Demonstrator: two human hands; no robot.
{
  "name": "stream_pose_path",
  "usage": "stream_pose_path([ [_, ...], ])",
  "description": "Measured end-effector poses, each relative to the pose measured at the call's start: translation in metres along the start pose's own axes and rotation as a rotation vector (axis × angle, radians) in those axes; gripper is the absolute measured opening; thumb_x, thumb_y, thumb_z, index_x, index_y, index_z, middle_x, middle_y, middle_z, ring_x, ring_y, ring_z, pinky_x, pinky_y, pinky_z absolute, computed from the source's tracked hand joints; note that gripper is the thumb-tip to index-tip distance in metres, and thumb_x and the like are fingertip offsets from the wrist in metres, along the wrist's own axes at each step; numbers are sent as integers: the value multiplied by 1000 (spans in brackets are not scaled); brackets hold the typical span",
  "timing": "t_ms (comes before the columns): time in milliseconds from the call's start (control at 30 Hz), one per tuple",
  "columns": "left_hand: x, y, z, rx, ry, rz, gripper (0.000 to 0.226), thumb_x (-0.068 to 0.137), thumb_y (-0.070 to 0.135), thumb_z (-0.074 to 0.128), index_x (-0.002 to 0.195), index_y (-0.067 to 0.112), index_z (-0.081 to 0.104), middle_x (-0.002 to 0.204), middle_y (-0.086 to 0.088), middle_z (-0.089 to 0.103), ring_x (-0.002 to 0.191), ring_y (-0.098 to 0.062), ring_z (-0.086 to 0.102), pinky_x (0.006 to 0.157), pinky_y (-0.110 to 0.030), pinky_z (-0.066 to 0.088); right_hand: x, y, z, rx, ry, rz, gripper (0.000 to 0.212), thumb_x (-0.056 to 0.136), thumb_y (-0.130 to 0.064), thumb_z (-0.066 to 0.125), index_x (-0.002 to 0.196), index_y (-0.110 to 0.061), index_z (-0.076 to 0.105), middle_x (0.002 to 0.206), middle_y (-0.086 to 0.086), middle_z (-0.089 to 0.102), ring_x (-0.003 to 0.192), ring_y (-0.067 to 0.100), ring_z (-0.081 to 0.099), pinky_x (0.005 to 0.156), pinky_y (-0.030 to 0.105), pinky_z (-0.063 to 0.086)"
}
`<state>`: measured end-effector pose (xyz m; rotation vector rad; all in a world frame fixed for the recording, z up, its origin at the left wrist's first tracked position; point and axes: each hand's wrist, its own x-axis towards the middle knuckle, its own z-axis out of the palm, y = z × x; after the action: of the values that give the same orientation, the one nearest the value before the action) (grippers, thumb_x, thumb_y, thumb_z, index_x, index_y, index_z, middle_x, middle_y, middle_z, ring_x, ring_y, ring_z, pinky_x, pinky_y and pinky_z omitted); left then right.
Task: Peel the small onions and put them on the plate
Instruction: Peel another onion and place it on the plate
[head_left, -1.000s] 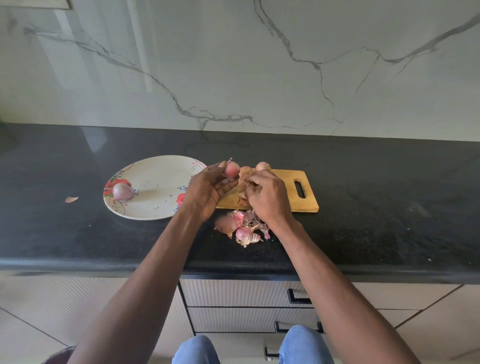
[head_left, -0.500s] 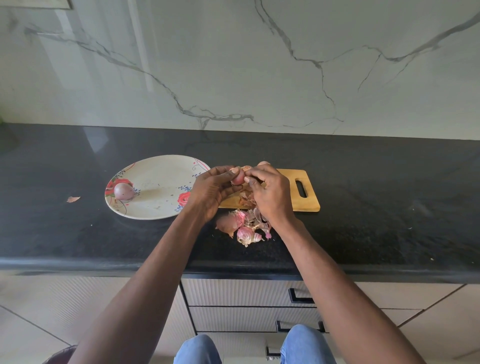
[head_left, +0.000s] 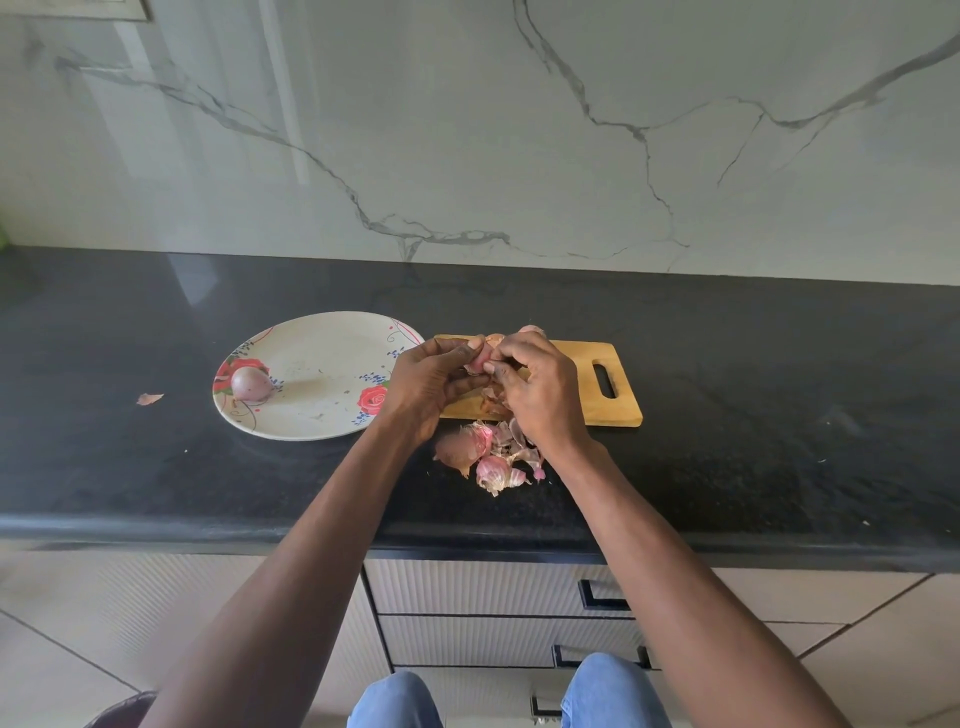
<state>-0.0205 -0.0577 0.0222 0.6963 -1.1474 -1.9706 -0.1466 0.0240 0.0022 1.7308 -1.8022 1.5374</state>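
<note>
At far left on the black bench (head_left: 156, 322), you have one loose scrap of skin (head_left: 149, 398), well apart from everything else.

Next, the flowered plate (head_left: 311, 426): one peeled onion (head_left: 250, 384) lies near its left rim, on the rose print. The rest of the plate's face shows only specks.

Centre, your left hand (head_left: 426, 384): fingers curled around the small onion (head_left: 480, 358) now being worked, holding it above the left end of the wooden cutting board (head_left: 571, 405).

Touching it, your right hand (head_left: 540, 387): fingertips pinch at the onion's skin from the right side. Both hands grasp the same onion, which sits between them and mostly hidden; only a pink sliver shows.

Behind your right hand, at the board's far edge, further unpeeled onions (head_left: 532, 329) peek out; the count cannot be told.

Just below your hands, on the bench by the board's near edge, a heap of peelings (head_left: 488, 454).

Step in hand, by judgement: stripping the skin from the second onion. Your next move likely calls for pulling the loosened skin clear, dropping it on the heap, then carrying the bare onion left to the plate.
</note>
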Motion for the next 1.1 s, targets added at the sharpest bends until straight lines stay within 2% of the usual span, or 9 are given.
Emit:
stream_pose_path([
  [167,-1,1,1,14,3,-10,4,90,3,68,91,0,66,82,-14,73,74,-24,74,66,-30,63,1,-1,-1,18,-16,40,20,83,-3,78,103,-4,74,98,-1,65,95,19,64,81,34,58],
  [267,-2,1,0,21,0,-13,5,91,3,68,91,-1,65,81,-14,72,73,-23,74,65,-29,63,1,-2,-1,25,-25,16,15,83,-2,77,97,-5,76,97,-5,62,94,18,63,81,31,57],
  [467,-2,2,1,5,-8,-17,9,89,7,70,92,-1,65,82,-15,72,73,-24,74,64,-29,62,0,-1,1,25,-17,29,10,84,-1,77,92,-4,73,95,2,64,91,18,64,79,32,57],
  [600,-2,2,0,36,-8,-9,6,91,5,67,90,1,64,80,-15,71,71,-23,73,63,-30,62,1,-1,0,58,-34,66,16,84,-3,77,99,-6,74,98,-1,65,94,15,64,82,31,57],
  [700,-1,1,-1,65,-4,3,4,92,3,66,91,0,64,80,-15,71,70,-24,73,68,-33,64,1,-1,0,51,-34,30,15,84,-1,77,98,-5,75,97,-5,63,94,14,64,83,29,57],
  [833,-1,1,0,85,13,4,8,90,5,69,90,-1,64,77,-15,71,67,-23,73,64,-30,63,0,-2,1,28,-30,-11,14,84,1,76,97,-4,76,98,-7,60,93,12,62,83,30,57],
  [967,0,0,-1,76,29,5,9,90,5,70,90,-1,64,79,-16,71,67,-25,73,67,-33,64,-1,-6,0,-1,-18,-61,15,82,4,75,93,-6,77,96,-9,57,90,8,58,82,18,52],
  [1100,-1,0,0,39,22,3,10,90,7,70,93,0,63,79,-13,72,71,-25,74,65,-31,62,-1,-7,-2,25,-29,-19,12,83,4,75,86,-6,69,93,-8,57,90,13,61,80,20,53],
])
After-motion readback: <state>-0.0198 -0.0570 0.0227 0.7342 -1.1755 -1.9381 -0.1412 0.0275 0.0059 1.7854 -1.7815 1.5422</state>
